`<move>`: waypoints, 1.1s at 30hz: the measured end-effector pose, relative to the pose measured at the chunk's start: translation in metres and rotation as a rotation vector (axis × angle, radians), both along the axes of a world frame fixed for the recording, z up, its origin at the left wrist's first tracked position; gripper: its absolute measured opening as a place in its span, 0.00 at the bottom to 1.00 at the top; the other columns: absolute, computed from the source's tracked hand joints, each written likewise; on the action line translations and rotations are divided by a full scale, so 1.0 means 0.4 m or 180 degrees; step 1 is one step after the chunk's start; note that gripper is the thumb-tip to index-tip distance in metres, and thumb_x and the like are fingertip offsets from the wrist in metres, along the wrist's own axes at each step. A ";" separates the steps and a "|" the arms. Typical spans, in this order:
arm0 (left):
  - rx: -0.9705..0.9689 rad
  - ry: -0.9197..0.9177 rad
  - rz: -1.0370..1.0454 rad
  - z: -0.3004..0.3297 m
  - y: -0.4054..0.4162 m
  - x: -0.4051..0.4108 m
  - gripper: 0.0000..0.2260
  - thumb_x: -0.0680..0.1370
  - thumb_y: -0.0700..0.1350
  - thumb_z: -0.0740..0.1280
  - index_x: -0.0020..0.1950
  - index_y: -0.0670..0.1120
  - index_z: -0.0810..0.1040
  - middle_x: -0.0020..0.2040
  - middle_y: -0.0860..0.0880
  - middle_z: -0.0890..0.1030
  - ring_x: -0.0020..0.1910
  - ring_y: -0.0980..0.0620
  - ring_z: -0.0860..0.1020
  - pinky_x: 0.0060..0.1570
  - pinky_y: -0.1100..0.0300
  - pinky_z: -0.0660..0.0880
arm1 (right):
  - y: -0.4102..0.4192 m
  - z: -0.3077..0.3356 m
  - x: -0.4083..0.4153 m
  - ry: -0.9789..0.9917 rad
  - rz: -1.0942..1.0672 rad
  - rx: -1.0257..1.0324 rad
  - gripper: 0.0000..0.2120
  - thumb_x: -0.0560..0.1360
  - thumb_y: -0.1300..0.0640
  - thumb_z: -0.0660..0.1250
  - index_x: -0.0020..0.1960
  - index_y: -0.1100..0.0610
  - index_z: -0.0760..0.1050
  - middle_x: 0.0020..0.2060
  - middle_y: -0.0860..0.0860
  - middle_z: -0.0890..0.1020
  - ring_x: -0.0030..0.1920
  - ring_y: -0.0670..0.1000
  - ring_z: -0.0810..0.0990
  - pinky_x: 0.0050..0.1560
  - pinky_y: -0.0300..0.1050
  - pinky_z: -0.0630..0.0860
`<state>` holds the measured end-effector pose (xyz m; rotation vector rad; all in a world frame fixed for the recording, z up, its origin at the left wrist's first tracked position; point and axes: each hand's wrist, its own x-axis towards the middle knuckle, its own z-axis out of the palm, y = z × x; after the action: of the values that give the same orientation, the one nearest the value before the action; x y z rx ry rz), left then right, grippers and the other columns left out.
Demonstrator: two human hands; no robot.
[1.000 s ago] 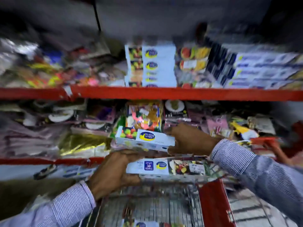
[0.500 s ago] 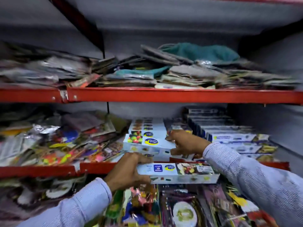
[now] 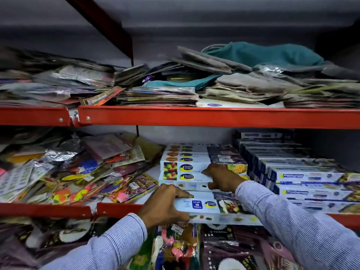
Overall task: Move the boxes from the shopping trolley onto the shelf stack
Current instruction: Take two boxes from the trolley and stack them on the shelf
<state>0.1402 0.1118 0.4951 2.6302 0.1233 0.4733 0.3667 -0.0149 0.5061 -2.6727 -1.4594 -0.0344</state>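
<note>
Long white foil-wrap boxes lie stacked (image 3: 194,154) in the middle of the middle shelf (image 3: 116,208). My right hand (image 3: 222,178) grips the right part of the front, lowest box of that stack (image 3: 187,177), which rests on the shelf. My left hand (image 3: 163,207) holds the left end of a second white box (image 3: 196,204), printed "30 Meters". That box is level, just in front of and below the shelf's red edge. My right sleeve covers its right end. The trolley is out of view.
A stack of blue-and-white boxes (image 3: 303,176) fills the shelf to the right. Loose colourful packets (image 3: 78,172) crowd the left side. The red upper shelf (image 3: 194,115) holds flat packets and cloth. More packets (image 3: 175,248) hang below the held box.
Both hands rose from the trolley to the middle shelf with a box each. The right hand's box went down in front of the stack. The view tilted upward.
</note>
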 end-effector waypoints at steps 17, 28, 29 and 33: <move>-0.0360 0.0005 -0.0007 0.012 0.052 0.119 0.22 0.65 0.43 0.81 0.58 0.47 0.84 0.56 0.53 0.84 0.43 0.71 0.78 0.42 0.83 0.69 | -0.057 0.047 0.033 0.0431 0.0298 0.0644 0.09 0.76 0.58 0.69 0.54 0.56 0.84 0.52 0.53 0.87 0.50 0.46 0.83 0.51 0.34 0.70; 0.0479 -0.0396 0.0379 -0.064 0.076 0.177 0.30 0.63 0.67 0.68 0.62 0.54 0.81 0.53 0.55 0.77 0.56 0.52 0.69 0.58 0.50 0.65 | -0.112 -0.030 0.006 0.0548 0.0227 0.0869 0.15 0.81 0.50 0.61 0.57 0.59 0.81 0.47 0.45 0.86 0.45 0.45 0.84 0.50 0.35 0.77; 0.0540 -0.0491 0.0399 -0.074 0.076 0.174 0.27 0.65 0.65 0.70 0.61 0.54 0.82 0.53 0.55 0.78 0.57 0.53 0.70 0.58 0.50 0.65 | -0.117 -0.041 0.002 0.0497 0.0263 0.0888 0.17 0.81 0.49 0.61 0.62 0.57 0.79 0.56 0.50 0.85 0.54 0.49 0.84 0.56 0.41 0.78; 0.0379 -0.0624 0.0312 -0.095 0.078 0.165 0.26 0.70 0.65 0.67 0.61 0.52 0.82 0.53 0.56 0.78 0.55 0.55 0.71 0.58 0.48 0.73 | -0.129 -0.070 -0.020 0.0300 0.0308 0.1100 0.20 0.81 0.47 0.58 0.68 0.55 0.75 0.67 0.51 0.78 0.66 0.50 0.77 0.67 0.48 0.74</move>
<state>0.2063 0.1430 0.4570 2.6839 0.1662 0.7913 0.3588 -0.0666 0.4782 -2.2968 -1.4057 -0.1382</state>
